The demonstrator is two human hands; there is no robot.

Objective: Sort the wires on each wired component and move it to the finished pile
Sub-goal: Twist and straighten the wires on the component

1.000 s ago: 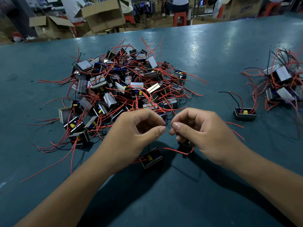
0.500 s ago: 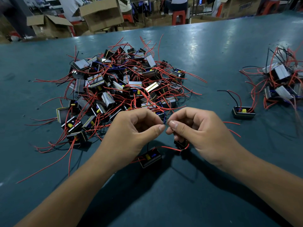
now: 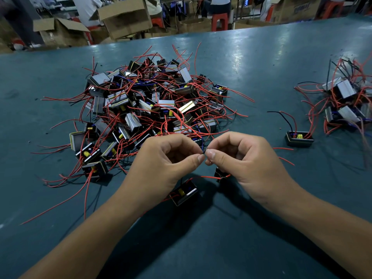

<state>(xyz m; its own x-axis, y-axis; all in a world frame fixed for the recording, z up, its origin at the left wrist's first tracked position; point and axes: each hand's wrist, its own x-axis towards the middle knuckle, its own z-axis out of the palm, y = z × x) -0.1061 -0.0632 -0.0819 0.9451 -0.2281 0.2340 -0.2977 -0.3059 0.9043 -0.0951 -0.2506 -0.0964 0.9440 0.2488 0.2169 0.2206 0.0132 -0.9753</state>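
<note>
Both hands are working one thin dark wire (image 3: 203,150) just in front of the big pile (image 3: 153,109). Left hand (image 3: 167,160) and right hand (image 3: 243,158) are each gripping it thumb-to-forefinger; both grips pressed together on the wire, tips almost touching. Compared with a second ago, the hands are sitting closer together and the pinch points are nearly meeting, so the wire ends are likely being twisted or paired. The component (image 3: 184,193) is hanging or resting low under the left hand, a red lead (image 3: 211,177) running from it toward a second black part (image 3: 220,175) under the right hand. Sorting still looks mid-step; nothing is heading to the finished pile (image 3: 342,101) at right yet. A single unit (image 3: 299,137) is sitting near that pile on the tabletop (image 3: 261,63).
</note>
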